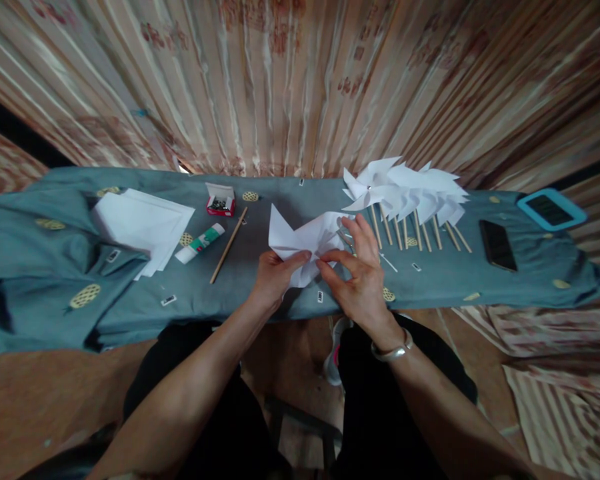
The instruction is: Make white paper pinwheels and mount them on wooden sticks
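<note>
A white paper pinwheel, its blades folded in toward the middle, is held over the cloth-covered table. My left hand is closed on its left side, thumb pressed near the centre. The thumb and forefinger of my right hand pinch at the pinwheel's middle, while the other fingers reach up by its right edge. Whether a small pin sits between those fingertips I cannot make out. Partly hidden behind my right hand is a metallic tool. To the left lie a wooden stick and a small red box of tiny dark pieces.
Finished-looking pinwheels on sticks lie in an overlapping row at the back right. Further right are a dark phone and a blue-framed tablet. Left, a glue stick lies by stacked white paper. A curtain hangs behind.
</note>
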Available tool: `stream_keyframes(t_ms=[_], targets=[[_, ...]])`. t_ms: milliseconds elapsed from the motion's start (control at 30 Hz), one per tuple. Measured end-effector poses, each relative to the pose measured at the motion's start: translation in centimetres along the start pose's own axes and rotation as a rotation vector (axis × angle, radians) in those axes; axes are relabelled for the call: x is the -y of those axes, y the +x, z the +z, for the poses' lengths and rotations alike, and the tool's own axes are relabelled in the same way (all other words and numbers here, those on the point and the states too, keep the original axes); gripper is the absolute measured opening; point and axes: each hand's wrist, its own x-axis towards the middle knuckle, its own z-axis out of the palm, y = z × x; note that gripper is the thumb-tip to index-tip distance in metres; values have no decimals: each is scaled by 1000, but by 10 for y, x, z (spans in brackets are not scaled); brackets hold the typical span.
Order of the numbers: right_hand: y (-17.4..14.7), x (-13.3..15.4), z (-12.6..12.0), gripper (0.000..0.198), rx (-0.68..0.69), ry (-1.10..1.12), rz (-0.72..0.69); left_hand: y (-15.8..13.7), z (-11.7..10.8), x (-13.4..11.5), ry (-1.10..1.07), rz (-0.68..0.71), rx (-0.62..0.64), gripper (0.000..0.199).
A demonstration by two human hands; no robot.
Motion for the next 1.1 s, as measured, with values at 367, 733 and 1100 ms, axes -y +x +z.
stream_keyframes(t_ms=[367,733,1100], targets=[[1,-4,2,12,-14,-49,4,1,3,2,-4,18,9,27],[3,-1,4,12,-31,-64,26,3,1,5,2,54,5,24],[1,-4,5,11,-19,-85,13,4,1,8,12,66,20,20]])
